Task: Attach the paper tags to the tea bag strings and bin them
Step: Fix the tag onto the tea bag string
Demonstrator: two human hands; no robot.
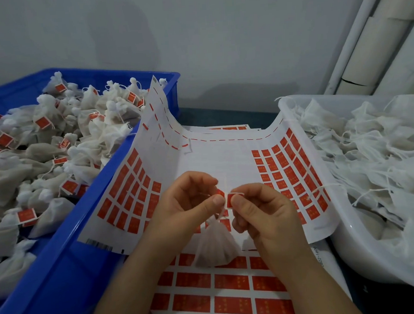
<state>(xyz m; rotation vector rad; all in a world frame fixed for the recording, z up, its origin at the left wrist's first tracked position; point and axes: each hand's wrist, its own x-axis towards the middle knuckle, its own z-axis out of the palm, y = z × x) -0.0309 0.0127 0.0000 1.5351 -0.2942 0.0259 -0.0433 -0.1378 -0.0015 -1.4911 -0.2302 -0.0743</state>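
Dozens of tagged bags already heaped in the blue plastic crate (67, 240), a full white plastic tub (349, 245) untagged. Left hand (192, 202) and right hand (261, 209) pinch a small red paper tag (231, 199) together; the white mesh tea bag (214, 247) dangles beneath.

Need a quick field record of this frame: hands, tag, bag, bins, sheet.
left hand: pinches the string next to the tag
right hand: pinches the red tag
tea bag: hangs on the string below the hands
blue bin: left side, holds tagged bags
white tub: right side, holds untagged bags
tag sheet: between the bins, sides curled up, centre peeled
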